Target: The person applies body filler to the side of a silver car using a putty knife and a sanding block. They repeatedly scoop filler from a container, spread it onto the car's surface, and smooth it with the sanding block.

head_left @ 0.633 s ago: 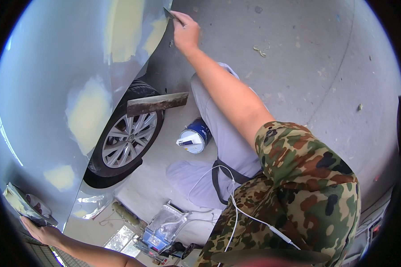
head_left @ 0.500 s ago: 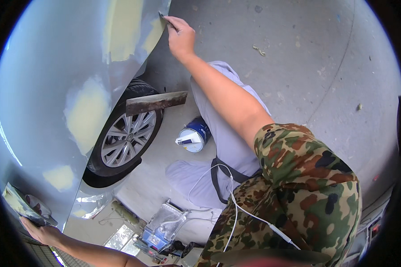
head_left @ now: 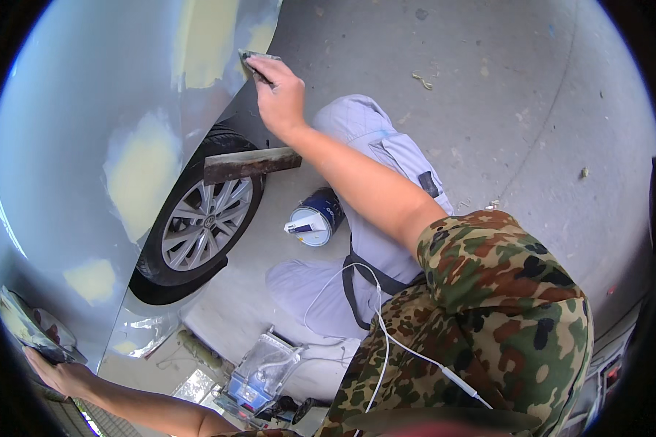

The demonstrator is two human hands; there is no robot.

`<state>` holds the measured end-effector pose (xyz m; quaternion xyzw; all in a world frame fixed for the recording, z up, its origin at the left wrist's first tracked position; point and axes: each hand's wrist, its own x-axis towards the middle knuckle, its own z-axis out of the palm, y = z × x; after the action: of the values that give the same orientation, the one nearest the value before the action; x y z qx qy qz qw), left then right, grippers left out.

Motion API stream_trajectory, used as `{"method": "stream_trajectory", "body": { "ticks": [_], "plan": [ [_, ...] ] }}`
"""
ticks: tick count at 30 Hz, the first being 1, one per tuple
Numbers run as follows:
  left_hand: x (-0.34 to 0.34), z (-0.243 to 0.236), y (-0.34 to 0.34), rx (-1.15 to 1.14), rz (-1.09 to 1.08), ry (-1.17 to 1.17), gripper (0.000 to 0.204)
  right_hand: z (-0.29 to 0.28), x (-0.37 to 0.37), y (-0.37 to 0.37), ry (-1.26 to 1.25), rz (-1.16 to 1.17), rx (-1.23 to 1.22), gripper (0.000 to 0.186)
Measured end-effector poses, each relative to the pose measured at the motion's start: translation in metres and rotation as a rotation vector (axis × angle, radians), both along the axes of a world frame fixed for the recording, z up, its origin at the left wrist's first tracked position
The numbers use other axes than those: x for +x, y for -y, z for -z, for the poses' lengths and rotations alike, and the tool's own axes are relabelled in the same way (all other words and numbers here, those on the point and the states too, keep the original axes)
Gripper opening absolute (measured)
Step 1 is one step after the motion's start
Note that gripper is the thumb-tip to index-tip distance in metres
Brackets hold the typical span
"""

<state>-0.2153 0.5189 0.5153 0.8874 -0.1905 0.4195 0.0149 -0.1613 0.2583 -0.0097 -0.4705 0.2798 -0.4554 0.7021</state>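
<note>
A thin filler spreader [head_left: 259, 56] is pinched in the fingers of my right hand [head_left: 281, 100]. Its blade is at the edge of a grey car body panel [head_left: 73, 138], close to a pale yellow patch of filler [head_left: 262, 35]; I cannot tell whether it touches. Larger yellow patches [head_left: 144, 175] mark the panel further down. At the lower left, my left hand [head_left: 64, 375] grips the end of a flat mixing board [head_left: 23, 320] smeared with filler. Its thumb side is partly hidden by the board.
A car wheel [head_left: 208, 222] stands under the panel, with a dark-edged strip [head_left: 251, 165] across its top. Beside my knee is a blue can [head_left: 322, 217] with a white and blue tube on its lid. A clear-lidded machine [head_left: 259, 375] sits below. A white cable [head_left: 386, 349] crosses my shirt.
My right hand has moved down and left along the panel edge, and the spreader has turned so more of its blade shows. My left hand and the board have shifted slightly left.
</note>
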Motion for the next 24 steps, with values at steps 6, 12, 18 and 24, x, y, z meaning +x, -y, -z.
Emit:
{"method": "stream_trajectory", "body": {
  "ticks": [6, 12, 18, 24],
  "plan": [
    [-0.002, -0.005, 0.000, 0.252, -0.044, 0.101, 0.065, -0.014, -0.015, -0.019, 0.011, -0.035, -0.007, 0.031],
    [-0.009, 0.018, 0.039, -0.060, -0.089, 0.061, 0.063, -0.028, -0.028, -0.040, 0.026, -0.033, -0.008, 0.034],
    [-0.012, 0.024, 0.058, -0.214, -0.099, 0.012, 0.057, -0.043, -0.048, -0.050, 0.050, -0.105, 0.024, 0.035],
    [-0.016, 0.027, 0.056, -0.259, -0.106, 0.011, 0.049, -0.006, -0.061, -0.020, -0.092, -0.029, 0.131, 0.032]
  ]
}}
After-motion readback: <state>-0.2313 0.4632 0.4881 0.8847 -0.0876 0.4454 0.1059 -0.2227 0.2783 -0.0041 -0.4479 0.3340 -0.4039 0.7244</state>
